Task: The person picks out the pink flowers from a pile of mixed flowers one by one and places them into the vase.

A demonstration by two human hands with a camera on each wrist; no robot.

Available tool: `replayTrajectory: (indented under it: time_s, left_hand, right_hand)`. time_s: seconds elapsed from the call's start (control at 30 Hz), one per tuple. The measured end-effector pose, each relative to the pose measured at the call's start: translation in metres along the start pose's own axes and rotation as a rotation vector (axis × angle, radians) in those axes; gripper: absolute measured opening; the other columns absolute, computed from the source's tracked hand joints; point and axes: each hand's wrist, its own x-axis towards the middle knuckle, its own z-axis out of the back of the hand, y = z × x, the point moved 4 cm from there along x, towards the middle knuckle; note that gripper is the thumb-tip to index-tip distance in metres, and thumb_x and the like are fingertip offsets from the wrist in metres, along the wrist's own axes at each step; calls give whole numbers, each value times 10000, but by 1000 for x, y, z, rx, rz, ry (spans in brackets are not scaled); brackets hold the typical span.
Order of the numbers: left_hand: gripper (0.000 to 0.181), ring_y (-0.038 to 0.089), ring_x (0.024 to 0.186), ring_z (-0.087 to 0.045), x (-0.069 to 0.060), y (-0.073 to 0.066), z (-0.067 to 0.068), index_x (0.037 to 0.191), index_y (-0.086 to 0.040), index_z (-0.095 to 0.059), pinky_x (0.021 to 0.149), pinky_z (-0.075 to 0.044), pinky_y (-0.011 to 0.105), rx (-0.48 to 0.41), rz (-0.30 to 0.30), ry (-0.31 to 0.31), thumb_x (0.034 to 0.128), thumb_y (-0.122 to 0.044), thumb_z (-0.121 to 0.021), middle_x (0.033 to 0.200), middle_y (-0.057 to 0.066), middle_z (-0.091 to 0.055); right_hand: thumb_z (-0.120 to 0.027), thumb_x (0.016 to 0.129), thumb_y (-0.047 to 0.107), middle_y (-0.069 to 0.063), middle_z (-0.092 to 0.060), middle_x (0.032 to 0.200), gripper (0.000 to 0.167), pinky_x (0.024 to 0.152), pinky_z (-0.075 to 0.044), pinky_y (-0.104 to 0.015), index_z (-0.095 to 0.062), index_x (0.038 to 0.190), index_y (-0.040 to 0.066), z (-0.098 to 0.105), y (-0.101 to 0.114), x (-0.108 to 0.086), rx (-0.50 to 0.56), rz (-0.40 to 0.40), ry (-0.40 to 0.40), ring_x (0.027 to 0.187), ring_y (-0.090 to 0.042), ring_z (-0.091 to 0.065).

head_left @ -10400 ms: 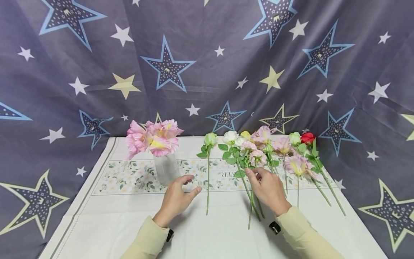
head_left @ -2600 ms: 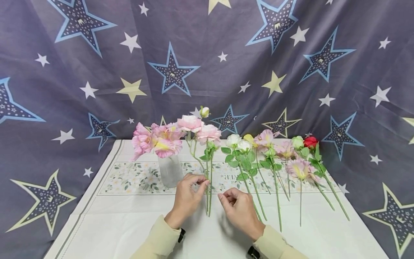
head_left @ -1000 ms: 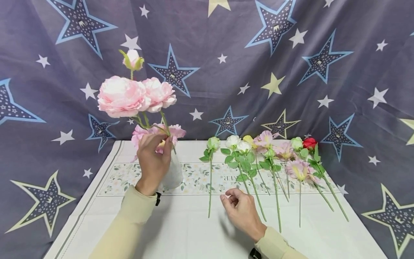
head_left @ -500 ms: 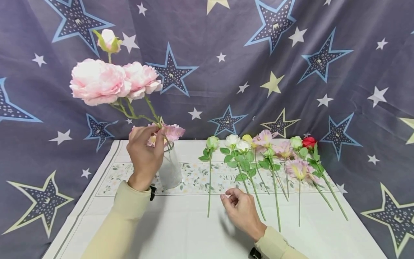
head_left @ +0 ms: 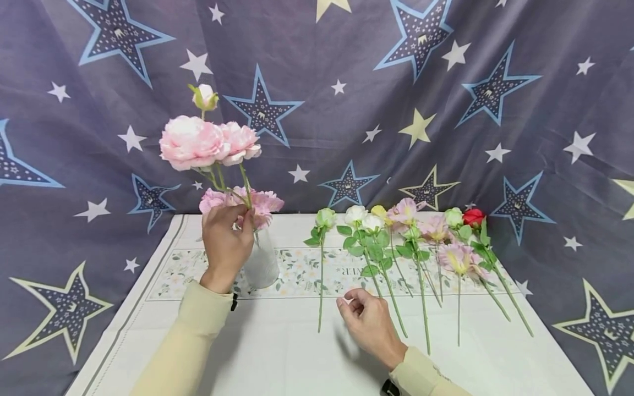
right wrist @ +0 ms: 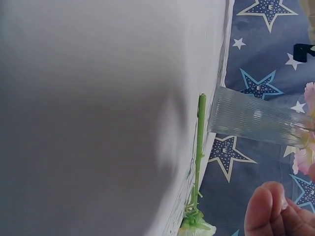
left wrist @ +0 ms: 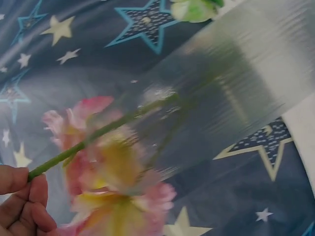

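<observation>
Peony (head_left: pixel 198 143) now lower, stem (left wrist: pixel 93 137) in vase (head_left: pixel 262 264); left hand (head_left: pixel 225 242) pinching it, right hand (head_left: pixel 371 325) loosely curled.

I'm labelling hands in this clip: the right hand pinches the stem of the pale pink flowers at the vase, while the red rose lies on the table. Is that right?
Not quite: the head view shows the left hand pinching the stem of the pale pink flowers at the vase; the red rose does lie on the table.

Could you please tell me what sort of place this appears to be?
Probably an indoor spot for flower arranging: loose flowers lie near a clear vase, and a starry curtain hangs behind them.
</observation>
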Motion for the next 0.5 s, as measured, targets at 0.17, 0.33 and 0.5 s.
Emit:
replayTrajectory:
  time_s: [0.17, 0.33, 0.5]
  left_hand:
    - [68, 375, 714, -581, -12, 13, -6, 763, -2, -748, 728, -385, 538, 86, 10, 55, 818, -39, -732, 659, 111, -666]
    - [69, 409, 735, -592, -22, 19, -9, 771, -25, -777, 717, -374, 546, 162, 16, 102, 799, -85, -794, 749, 128, -731]
    - [93, 441, 791, -565, -26, 19, -10, 822, -21, -795, 723, -357, 547, 223, 36, 146, 791, -107, -809, 877, 157, -761]
  right_hand:
    - [-748, 945, 200, 117, -614, 656, 95, 511, -487, -216, -713, 915, 116, 0, 0, -1, -14, 6, -5, 543, -19, -553]
    - [-751, 940, 187, 134, -607, 648, 69, 506, -486, -216, -714, 917, 133, -1, 0, -1, -26, 2, 3, 526, -17, -548]
    - [-747, 942, 189, 144, -604, 650, 67, 516, -493, -218, -717, 924, 131, -1, 0, 0, -36, 6, 0, 536, -11, -550]
